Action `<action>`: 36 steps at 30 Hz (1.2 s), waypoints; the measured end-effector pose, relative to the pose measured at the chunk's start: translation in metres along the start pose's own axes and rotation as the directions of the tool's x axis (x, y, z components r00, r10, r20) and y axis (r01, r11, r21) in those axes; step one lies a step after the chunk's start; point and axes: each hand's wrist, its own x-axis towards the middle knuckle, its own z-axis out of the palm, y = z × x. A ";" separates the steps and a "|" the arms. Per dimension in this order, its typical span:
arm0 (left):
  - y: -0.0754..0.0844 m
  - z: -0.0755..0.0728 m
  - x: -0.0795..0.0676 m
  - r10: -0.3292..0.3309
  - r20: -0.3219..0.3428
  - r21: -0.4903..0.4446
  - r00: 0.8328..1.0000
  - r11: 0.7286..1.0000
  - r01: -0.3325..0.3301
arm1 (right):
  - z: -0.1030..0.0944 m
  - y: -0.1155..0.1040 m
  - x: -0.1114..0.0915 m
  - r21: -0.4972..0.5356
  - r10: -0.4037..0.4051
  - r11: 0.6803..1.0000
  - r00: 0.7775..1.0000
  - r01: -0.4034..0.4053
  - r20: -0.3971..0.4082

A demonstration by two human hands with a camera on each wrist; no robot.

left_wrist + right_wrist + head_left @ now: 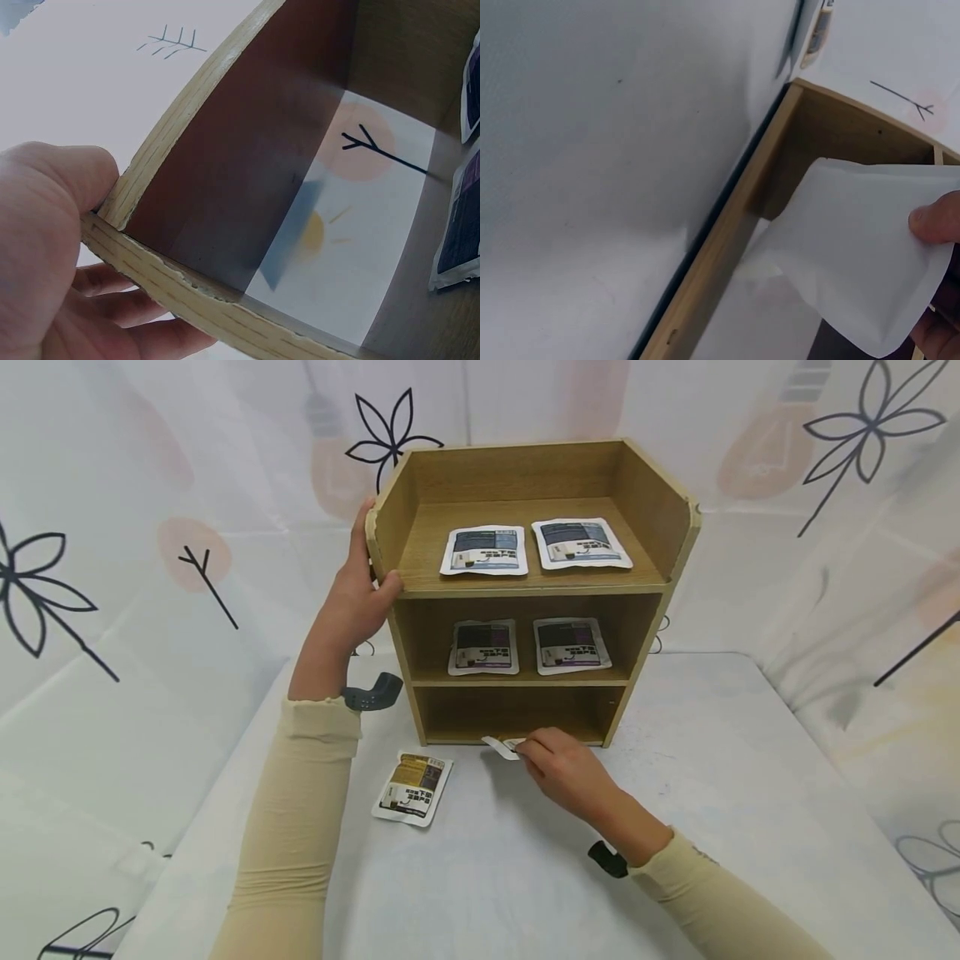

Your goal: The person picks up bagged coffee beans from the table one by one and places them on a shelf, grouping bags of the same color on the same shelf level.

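My left hand (352, 597) grips the upper left side panel of a small wooden shelf (517, 477), thumb at the panel's front edge. In the left wrist view the fingers reach around behind that panel. Low in front of the shelf, my right hand (566, 772) pinches a flat white pouch (855, 247) by its edge, at the opening of the bottom compartment. Its plain white back shows in the right wrist view. A second pouch with a yellow and black label (412, 789) lies on the table, left of the right hand.
Two blue-labelled pouches (486, 550) lie side by side on the top tier. The middle tier holds two dark purple-labelled pouches (484, 648). The shelf stands on a white-covered table (712, 777), and a patterned cloth (225, 460) hangs behind it.
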 end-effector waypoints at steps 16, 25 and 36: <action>0.000 0.000 0.000 0.019 -0.001 -0.007 1.000 1.000 -0.019 | 0.001 0.014 -0.013 -0.062 0.094 0.994 0.995 -0.092 0.025; 0.000 0.001 0.000 0.016 0.004 -0.005 1.000 1.000 -0.016 | 0.003 0.020 -0.017 -0.117 0.141 0.985 0.985 -0.130 0.099; 0.000 0.000 0.000 -0.001 -0.001 0.006 1.000 1.000 0.001 | 0.007 0.023 -0.021 -0.145 0.161 0.979 0.980 -0.143 0.117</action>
